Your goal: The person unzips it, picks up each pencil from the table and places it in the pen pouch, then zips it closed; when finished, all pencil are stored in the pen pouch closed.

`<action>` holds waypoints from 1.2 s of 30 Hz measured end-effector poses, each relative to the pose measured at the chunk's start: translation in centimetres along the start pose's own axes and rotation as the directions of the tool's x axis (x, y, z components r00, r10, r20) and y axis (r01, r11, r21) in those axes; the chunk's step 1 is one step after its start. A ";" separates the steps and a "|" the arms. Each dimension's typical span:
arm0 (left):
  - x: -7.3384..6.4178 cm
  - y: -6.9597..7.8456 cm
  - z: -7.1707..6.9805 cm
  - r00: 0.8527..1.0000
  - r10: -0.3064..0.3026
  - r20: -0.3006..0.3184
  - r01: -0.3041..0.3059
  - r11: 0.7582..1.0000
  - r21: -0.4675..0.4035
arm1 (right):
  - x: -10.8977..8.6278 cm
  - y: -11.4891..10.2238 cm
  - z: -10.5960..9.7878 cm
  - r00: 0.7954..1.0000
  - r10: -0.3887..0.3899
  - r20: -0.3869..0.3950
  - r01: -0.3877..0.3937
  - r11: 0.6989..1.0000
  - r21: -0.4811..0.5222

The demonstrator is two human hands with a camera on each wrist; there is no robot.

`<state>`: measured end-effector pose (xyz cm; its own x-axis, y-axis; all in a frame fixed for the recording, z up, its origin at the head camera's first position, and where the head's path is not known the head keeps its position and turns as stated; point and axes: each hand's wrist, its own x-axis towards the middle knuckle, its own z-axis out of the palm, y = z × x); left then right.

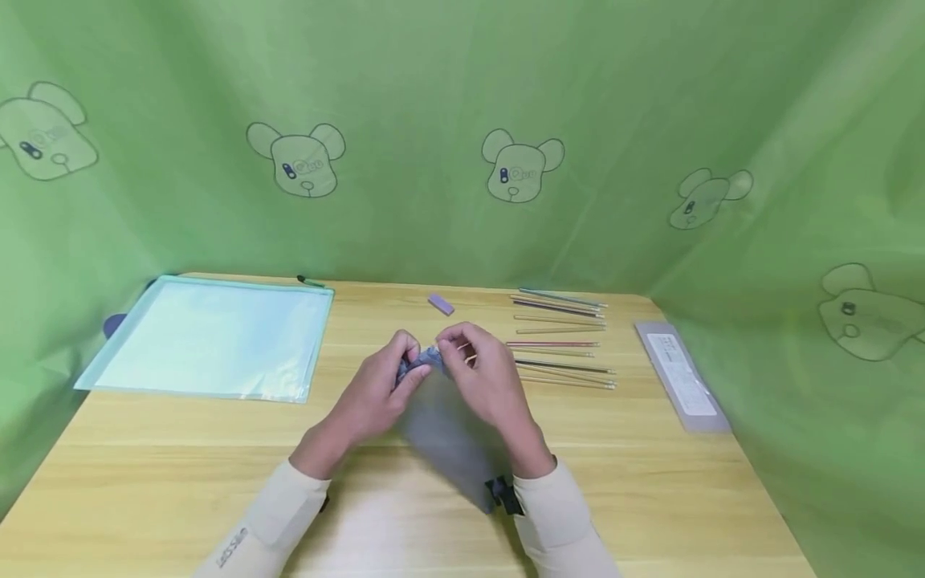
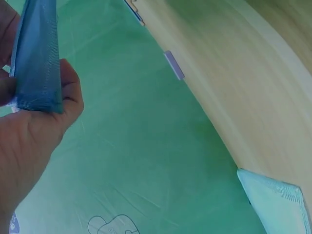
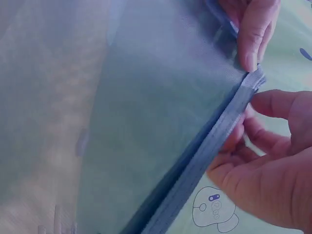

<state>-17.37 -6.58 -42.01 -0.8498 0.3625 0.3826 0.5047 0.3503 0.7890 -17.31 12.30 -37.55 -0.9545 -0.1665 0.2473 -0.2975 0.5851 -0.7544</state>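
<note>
A translucent blue-grey zipper pouch (image 1: 441,429) hangs tilted between both hands, above the middle of the table. My left hand (image 1: 379,385) grips one corner at the zipper end, its thumb lying over the top edge. Close beside it, my right hand (image 1: 484,373) pinches the same zippered edge with thumb and forefinger. From the right wrist, the zipper edge (image 3: 204,146) runs diagonally past the fingers of that hand. The left wrist view catches the pouch's narrow blue side (image 2: 39,58) over my left palm. Whether a zipper pull sits between the right fingertips is hidden.
A large clear pouch with a teal border (image 1: 209,337) lies at left, a green-and-black pen (image 1: 311,282) behind it. A purple eraser (image 1: 441,304) is at the back. Several pencils (image 1: 560,345) lie in rows to the right, near a grey case (image 1: 682,377). Green curtains surround the table.
</note>
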 end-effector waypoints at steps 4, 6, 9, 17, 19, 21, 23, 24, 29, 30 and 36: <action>0.2 0.2 -0.2 0.999 0.040 0.005 -0.040 0.999 0.029 | 0.4 0.4 -0.4 0.995 0.031 0.097 -0.038 0.996 0.077; 0.2 0.2 -0.3 0.999 0.047 0.002 -0.047 0.998 0.044 | 0.5 0.4 -0.6 0.988 0.039 0.146 -0.061 0.987 0.149; 0.2 0.4 -0.5 0.999 0.045 -0.002 -0.044 0.997 0.057 | 0.5 0.4 -1.0 0.983 0.068 0.173 -0.110 0.964 0.243; 0.4 0.5 -0.5 0.998 0.039 -0.041 -0.038 0.999 0.038 | 0.2 0.3 -2.3 0.980 0.050 0.190 -0.099 0.961 0.257; 0.5 0.5 -0.3 0.997 0.057 -0.056 -0.055 0.998 0.030 | 0.1 0.1 -2.4 0.981 0.033 0.192 -0.078 0.969 0.233; 0.5 0.5 -0.1 0.994 0.075 -0.078 -0.074 0.997 0.020 | 0.0 -0.1 -2.5 0.983 0.025 0.179 -0.059 0.981 0.186; 0.5 0.5 0.0 0.990 0.093 -0.104 -0.092 0.996 0.014 | -0.1 -0.3 -2.5 0.986 0.029 0.166 -0.053 0.988 0.143; 0.5 0.5 0.1 0.988 0.106 -0.116 -0.105 0.994 0.013 | -0.2 -0.4 -2.6 0.987 0.030 0.158 -0.050 0.991 0.123; 0.5 0.5 0.5 0.970 0.176 -0.168 -0.171 0.984 0.040 | -0.4 -0.8 -2.4 0.993 0.016 0.113 -0.027 0.994 0.103; 0.5 0.6 0.5 0.967 0.186 -0.177 -0.180 0.982 0.047 | -0.4 -0.9 -2.3 0.994 0.011 0.106 -0.023 0.994 0.110; 0.3 1.0 0.1 0.976 0.130 -0.176 -0.120 0.991 0.065 | -0.5 -0.9 -1.8 0.999 -0.008 0.052 0.001 0.992 0.123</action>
<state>-17.11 -6.00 -41.16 -0.7905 0.2470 0.5604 0.6118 0.3596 0.7045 -16.55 13.30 -35.87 -0.9518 -0.2123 0.2212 -0.2990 0.4831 -0.8229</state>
